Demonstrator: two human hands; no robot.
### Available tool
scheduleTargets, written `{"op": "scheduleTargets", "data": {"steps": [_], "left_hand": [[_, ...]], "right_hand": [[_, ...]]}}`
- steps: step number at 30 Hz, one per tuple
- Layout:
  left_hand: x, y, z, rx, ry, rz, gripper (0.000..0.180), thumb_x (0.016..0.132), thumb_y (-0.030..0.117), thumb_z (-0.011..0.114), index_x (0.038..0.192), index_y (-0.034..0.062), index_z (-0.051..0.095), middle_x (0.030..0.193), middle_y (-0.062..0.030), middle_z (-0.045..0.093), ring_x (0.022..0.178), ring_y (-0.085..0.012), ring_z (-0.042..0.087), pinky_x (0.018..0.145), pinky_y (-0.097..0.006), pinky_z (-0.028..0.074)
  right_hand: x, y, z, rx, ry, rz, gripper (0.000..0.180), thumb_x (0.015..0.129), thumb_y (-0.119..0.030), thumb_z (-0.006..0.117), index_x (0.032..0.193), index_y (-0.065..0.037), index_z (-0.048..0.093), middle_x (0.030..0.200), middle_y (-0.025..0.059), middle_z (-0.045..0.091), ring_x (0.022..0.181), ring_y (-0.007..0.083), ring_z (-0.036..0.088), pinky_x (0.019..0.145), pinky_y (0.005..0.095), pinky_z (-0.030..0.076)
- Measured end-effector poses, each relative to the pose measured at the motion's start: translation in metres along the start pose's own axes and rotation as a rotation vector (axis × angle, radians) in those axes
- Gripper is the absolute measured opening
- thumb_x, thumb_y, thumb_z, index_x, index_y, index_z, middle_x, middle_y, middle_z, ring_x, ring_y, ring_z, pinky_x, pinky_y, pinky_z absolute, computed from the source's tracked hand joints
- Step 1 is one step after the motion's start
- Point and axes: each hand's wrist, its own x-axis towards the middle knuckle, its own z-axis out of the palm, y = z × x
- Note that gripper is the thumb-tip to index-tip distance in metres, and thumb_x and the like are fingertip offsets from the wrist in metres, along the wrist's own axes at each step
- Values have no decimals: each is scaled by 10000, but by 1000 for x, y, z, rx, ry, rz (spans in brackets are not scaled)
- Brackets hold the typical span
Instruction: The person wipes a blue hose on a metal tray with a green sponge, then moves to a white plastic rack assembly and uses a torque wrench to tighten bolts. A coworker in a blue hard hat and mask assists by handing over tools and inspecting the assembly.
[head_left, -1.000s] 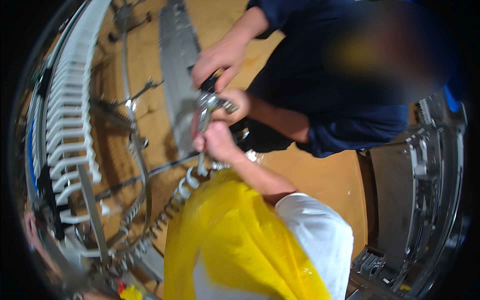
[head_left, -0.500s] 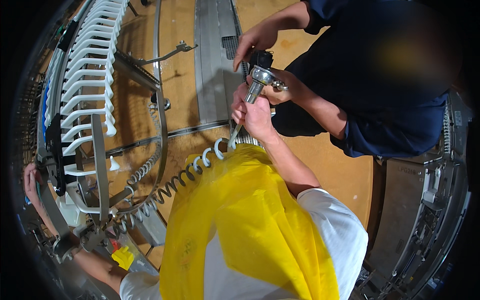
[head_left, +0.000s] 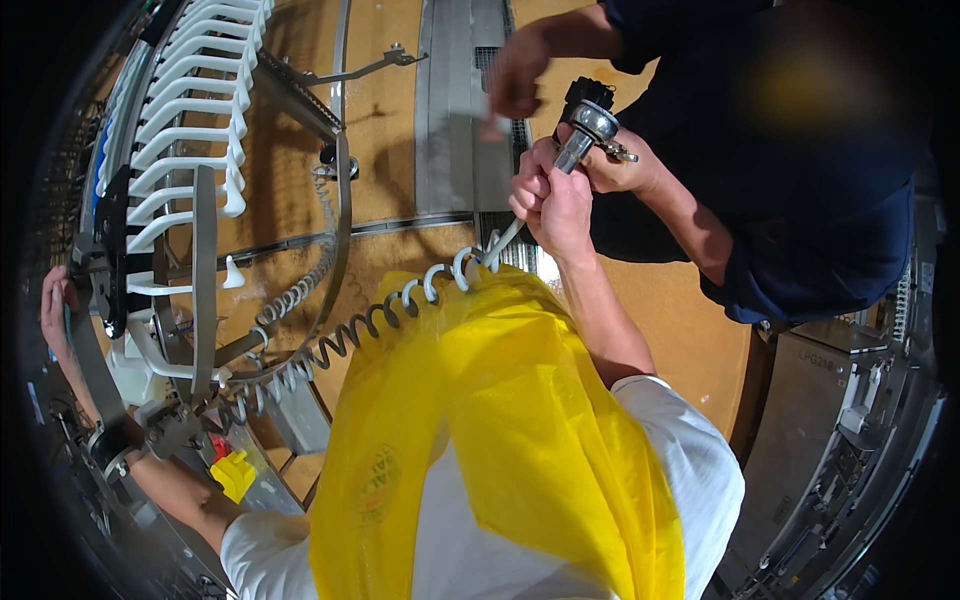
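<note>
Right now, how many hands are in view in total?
4. The person's right hand grips the metal spray tool; their left hand rests on the machine frame at far left. The co-worker's two hands are at the tool. Others may be hidden.

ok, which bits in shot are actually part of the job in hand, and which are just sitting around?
In hand:
- right hand gripping the metal spray gun
- coiled hose running from the gun
- co-worker's hands on the same gun
- left hand on the machine frame

Just there:
- white plastic prongs
- yellow clip
- floor drain channel
- yellow apron
</note>
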Motion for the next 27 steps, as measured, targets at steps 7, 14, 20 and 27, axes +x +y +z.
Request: {"op": "scheduleTargets", "data": {"steps": [7, 14, 20, 27], "left_hand": [[1, 10, -6, -61, -22, -131, 279, 1146, 151, 582, 1338, 16, 732, 1163, -14, 689, 963, -69, 587, 860, -211, 444], [7, 74, 36, -239, 65, -235, 264, 1128, 134, 611, 1306, 7, 760, 1164, -12, 699, 910, -62, 563, 800, -215, 433], [-5, 129, 54, -332, 106, -238, 298, 1113, 197, 627, 1295, 0, 757, 1281, -38, 713, 1066, -66, 600, 934, -215, 435], [-5, 129, 54, -392, 112, -309, 301, 1108, 204, 624, 1281, -5, 752, 1342, -45, 709, 1223, -83, 617, 1064, -209, 427]], "right_hand": [[2, 1, -1, 73, -51, 79, 367, 1151, -332, 525, 854, -160, 395, 713, -39, 313, 542, 84, 269, 497, 277, 239], [0, 6, -9, 80, -19, 79, 372, 1178, -340, 471, 858, -156, 426, 703, -34, 345, 544, 97, 298, 491, 288, 239], [4, 10, -8, 52, -20, 88, 383, 1152, -355, 528, 839, -166, 414, 701, -41, 320, 532, 86, 264, 485, 283, 210], [3, 10, -2, 12, 6, 85, 372, 1151, -330, 536, 840, -171, 408, 678, -53, 307, 514, 74, 241, 478, 282, 209]]}}
